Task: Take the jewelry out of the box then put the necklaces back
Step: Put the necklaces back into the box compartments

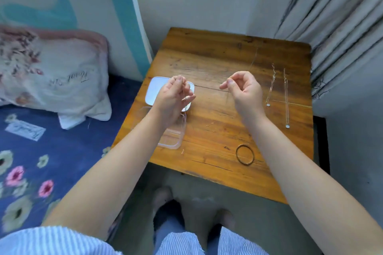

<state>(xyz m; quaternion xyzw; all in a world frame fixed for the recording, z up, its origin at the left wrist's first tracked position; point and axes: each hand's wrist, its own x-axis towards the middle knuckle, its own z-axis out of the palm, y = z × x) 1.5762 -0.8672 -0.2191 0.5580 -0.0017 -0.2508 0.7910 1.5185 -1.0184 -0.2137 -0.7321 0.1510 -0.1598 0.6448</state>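
Note:
My left hand [174, 97] is raised over the clear plastic box [173, 141] and pinches a thin necklace chain [187, 98], whose pendant end dangles by the fingers. The box's white lid [153, 91] lies just behind it, partly hidden by the hand. My right hand [242, 89] hovers above the table's middle with thumb and forefinger pinched together; a very fine strand may run from it, too thin to tell. Two long necklaces [278, 93] with small round pendants lie stretched out at the table's right. A gold bangle [245, 154] rests near the front edge.
The small wooden table [217, 58] stands in a corner, with a curtain [335, 16] to the right and a bed with a floral sheet [31, 172] and pillow [51, 72] to the left. Tiny gold pieces [182, 151] lie by the box. My feet are below the table's front edge.

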